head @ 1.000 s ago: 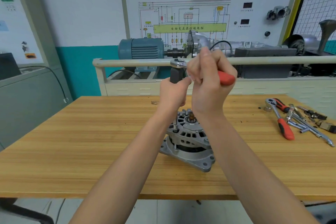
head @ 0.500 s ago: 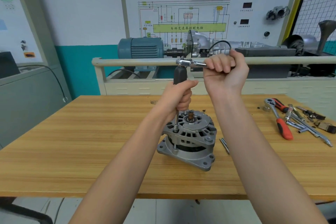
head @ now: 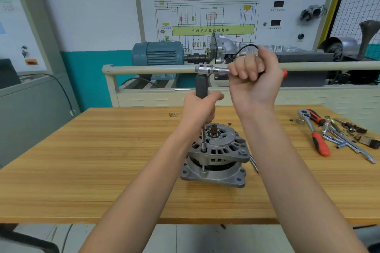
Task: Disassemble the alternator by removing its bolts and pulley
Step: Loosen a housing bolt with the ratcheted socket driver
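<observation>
The alternator is stood on end on the wooden table, with its bare shaft pointing up at the top. No pulley is seen on that shaft, so the pulley is judged to be already off. A long extension bar is seated on a bolt at the near left edge of the alternator's upper housing. The dark grip of that bar is held just above the alternator by the left hand, whose fingers are curled round it. A ratchet is fitted across the top of the bar, high above the alternator, and its handle is gripped in the closed fist of the right hand; only the red end of the handle shows beyond the fist.

A loose long bolt is seen lying on the table just right of the alternator, partly hidden by the right forearm, so at least one bolt is judged to be out. The bolt under the bar is not yet out, and how many others are left cannot be told. The two housing halves are not yet separated.

Well to the right of the alternator, a second red-handled ratchet and other metal tools are laid out.
</observation>
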`<control>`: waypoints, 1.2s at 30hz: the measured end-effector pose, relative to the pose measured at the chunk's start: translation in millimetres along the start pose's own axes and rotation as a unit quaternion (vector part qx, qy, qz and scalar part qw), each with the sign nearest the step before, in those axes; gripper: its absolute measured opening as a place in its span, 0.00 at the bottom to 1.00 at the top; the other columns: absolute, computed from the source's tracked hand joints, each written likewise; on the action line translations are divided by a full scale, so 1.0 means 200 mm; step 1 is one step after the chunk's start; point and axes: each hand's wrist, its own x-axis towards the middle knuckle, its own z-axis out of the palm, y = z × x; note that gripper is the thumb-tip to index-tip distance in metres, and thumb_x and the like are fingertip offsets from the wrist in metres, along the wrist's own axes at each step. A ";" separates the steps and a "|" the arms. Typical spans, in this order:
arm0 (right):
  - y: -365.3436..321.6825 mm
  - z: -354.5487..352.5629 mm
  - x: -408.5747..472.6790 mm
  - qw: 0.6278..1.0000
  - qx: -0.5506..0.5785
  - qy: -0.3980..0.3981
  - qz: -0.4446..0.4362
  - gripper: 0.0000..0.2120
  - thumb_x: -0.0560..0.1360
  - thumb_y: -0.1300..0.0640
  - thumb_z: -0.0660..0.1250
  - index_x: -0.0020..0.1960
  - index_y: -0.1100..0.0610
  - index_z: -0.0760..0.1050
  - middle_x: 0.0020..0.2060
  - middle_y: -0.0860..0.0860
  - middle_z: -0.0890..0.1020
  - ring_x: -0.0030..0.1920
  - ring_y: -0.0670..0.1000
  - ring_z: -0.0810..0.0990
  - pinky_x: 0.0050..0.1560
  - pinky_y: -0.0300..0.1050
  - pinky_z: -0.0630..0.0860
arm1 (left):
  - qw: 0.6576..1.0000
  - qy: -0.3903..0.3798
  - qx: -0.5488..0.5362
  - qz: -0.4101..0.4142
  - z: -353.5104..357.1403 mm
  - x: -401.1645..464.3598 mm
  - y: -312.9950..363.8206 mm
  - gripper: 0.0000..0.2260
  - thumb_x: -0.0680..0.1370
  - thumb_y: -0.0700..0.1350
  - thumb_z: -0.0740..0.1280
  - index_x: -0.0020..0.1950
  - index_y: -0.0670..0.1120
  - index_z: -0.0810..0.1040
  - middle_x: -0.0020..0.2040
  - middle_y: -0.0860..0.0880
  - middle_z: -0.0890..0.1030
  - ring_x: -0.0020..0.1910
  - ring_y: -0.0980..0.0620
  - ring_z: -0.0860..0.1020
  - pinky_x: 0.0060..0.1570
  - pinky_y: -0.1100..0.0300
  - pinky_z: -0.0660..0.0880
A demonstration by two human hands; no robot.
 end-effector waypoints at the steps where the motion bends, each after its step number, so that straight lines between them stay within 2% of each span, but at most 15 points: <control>1: -0.02 -0.02 0.03 0.998 0.044 0.026 0.040 0.27 0.79 0.63 0.55 0.21 0.54 0.62 0.18 0.47 0.60 0.21 0.47 0.58 0.25 0.40 0.61 | 1.000 -0.028 -0.003 0.009 -0.01 0.00 0.00 0.18 0.75 0.36 0.67 0.29 0.48 0.63 0.22 0.52 0.61 0.20 0.53 0.58 0.22 0.64 0.58; 5: -0.03 -0.08 0.12 0.974 0.165 0.076 0.134 0.25 0.78 0.63 0.55 0.22 0.55 0.60 0.17 0.47 0.60 0.18 0.47 0.59 0.22 0.39 0.60 | 0.991 -0.129 -0.038 0.021 -0.04 0.00 0.04 0.14 0.72 0.39 0.69 0.29 0.44 0.67 0.21 0.50 0.65 0.21 0.51 0.63 0.25 0.61 0.65; 7: -0.02 -0.09 0.13 0.968 0.191 0.086 0.142 0.24 0.78 0.63 0.55 0.23 0.54 0.60 0.17 0.47 0.60 0.18 0.47 0.59 0.21 0.39 0.59 | 0.989 -0.142 -0.040 0.022 -0.03 0.00 0.04 0.18 0.74 0.40 0.68 0.27 0.46 0.65 0.21 0.50 0.63 0.19 0.52 0.61 0.23 0.63 0.62; 10: -0.02 -0.09 0.09 0.975 0.179 0.087 0.097 0.24 0.78 0.63 0.55 0.23 0.54 0.60 0.17 0.47 0.60 0.19 0.47 0.58 0.21 0.39 0.60 | 0.993 -0.115 -0.022 0.010 -0.02 0.00 0.03 0.23 0.81 0.42 0.63 0.27 0.49 0.60 0.20 0.53 0.58 0.17 0.55 0.55 0.21 0.66 0.52; 12: -0.01 -0.07 0.03 0.989 0.127 0.061 0.047 0.25 0.79 0.63 0.55 0.23 0.54 0.61 0.18 0.47 0.60 0.20 0.47 0.58 0.24 0.40 0.62 | 0.997 -0.075 -0.009 0.002 -0.01 0.00 0.02 0.22 0.81 0.43 0.63 0.29 0.49 0.60 0.20 0.53 0.59 0.17 0.56 0.55 0.21 0.67 0.52; 15: 0.03 -0.02 -0.07 0.997 -0.032 -0.019 -0.069 0.24 0.80 0.64 0.53 0.25 0.55 0.62 0.19 0.48 0.62 0.23 0.48 0.60 0.29 0.43 0.64 | 0.999 0.016 0.027 -0.007 0.01 0.01 0.03 0.18 0.79 0.43 0.64 0.31 0.48 0.62 0.21 0.53 0.61 0.19 0.55 0.58 0.21 0.66 0.56; 18: 0.09 0.04 -0.16 0.941 -0.233 -0.087 -0.230 0.16 0.77 0.64 0.58 0.32 0.54 0.64 0.22 0.49 0.64 0.25 0.50 0.62 0.31 0.48 0.60 | 0.994 0.090 0.067 0.009 0.04 0.01 0.02 0.15 0.77 0.43 0.66 0.34 0.46 0.65 0.27 0.49 0.65 0.25 0.52 0.62 0.25 0.63 0.62; 20: 0.12 0.06 -0.20 0.908 -0.295 -0.114 -0.276 0.13 0.75 0.62 0.60 0.34 0.52 0.65 0.25 0.48 0.65 0.26 0.50 0.62 0.31 0.47 0.60 | 0.991 0.104 0.078 0.041 0.05 0.00 0.01 0.12 0.76 0.42 0.67 0.36 0.44 0.67 0.31 0.47 0.67 0.30 0.51 0.64 0.28 0.61 0.64; 21: 0.12 0.07 -0.20 0.907 -0.294 -0.119 -0.277 0.13 0.75 0.62 0.60 0.33 0.52 0.64 0.25 0.48 0.65 0.26 0.50 0.62 0.31 0.47 0.60 | 0.990 0.106 0.078 0.049 0.05 -0.01 0.00 0.12 0.76 0.41 0.67 0.36 0.44 0.67 0.31 0.47 0.66 0.30 0.51 0.64 0.28 0.61 0.63; 24: 0.07 0.05 -0.16 0.954 -0.197 -0.097 -0.204 0.20 0.76 0.65 0.58 0.27 0.53 0.64 0.20 0.49 0.63 0.24 0.49 0.61 0.31 0.45 0.60 | 0.994 0.079 0.068 0.025 0.02 0.00 0.00 0.15 0.75 0.39 0.67 0.33 0.47 0.63 0.25 0.52 0.63 0.24 0.53 0.61 0.25 0.63 0.60; 27: 0.01 0.00 -0.05 0.999 -0.017 -0.020 -0.037 0.26 0.79 0.64 0.54 0.22 0.53 0.63 0.18 0.48 0.61 0.22 0.47 0.60 0.28 0.42 0.63 | 0.998 -0.014 0.048 0.029 -0.04 0.00 0.03 0.16 0.73 0.37 0.69 0.31 0.47 0.66 0.22 0.53 0.65 0.21 0.54 0.62 0.23 0.64 0.63; 29: -0.02 -0.04 0.02 0.993 0.091 0.043 0.059 0.26 0.78 0.63 0.55 0.22 0.54 0.61 0.18 0.48 0.60 0.21 0.47 0.59 0.25 0.40 0.62 | 0.996 -0.073 0.031 0.042 -0.07 0.01 0.04 0.15 0.71 0.39 0.70 0.27 0.48 0.69 0.22 0.51 0.67 0.22 0.52 0.65 0.26 0.61 0.66; 31: -0.02 -0.08 0.07 0.979 0.152 0.080 0.110 0.24 0.78 0.63 0.55 0.23 0.54 0.60 0.18 0.47 0.60 0.20 0.46 0.58 0.24 0.39 0.60 | 0.992 -0.123 0.004 0.037 -0.09 0.02 0.06 0.16 0.71 0.40 0.70 0.25 0.50 0.70 0.22 0.50 0.67 0.21 0.51 0.66 0.26 0.61 0.67; 34: 0.00 -0.09 0.11 0.972 0.173 0.099 0.127 0.23 0.78 0.63 0.55 0.24 0.54 0.60 0.18 0.47 0.60 0.20 0.46 0.58 0.24 0.38 0.59 | 0.987 -0.155 -0.032 0.000 -0.08 0.03 0.06 0.22 0.77 0.41 0.66 0.25 0.50 0.63 0.20 0.53 0.60 0.17 0.55 0.58 0.21 0.66 0.59; 36: 0.00 -0.08 0.10 0.976 0.158 0.100 0.109 0.24 0.78 0.63 0.55 0.23 0.54 0.60 0.18 0.47 0.60 0.19 0.46 0.58 0.23 0.39 0.60 | 0.990 -0.136 -0.027 -0.014 -0.07 0.03 0.06 0.24 0.79 0.41 0.63 0.25 0.51 0.59 0.20 0.54 0.57 0.17 0.56 0.54 0.20 0.67 0.55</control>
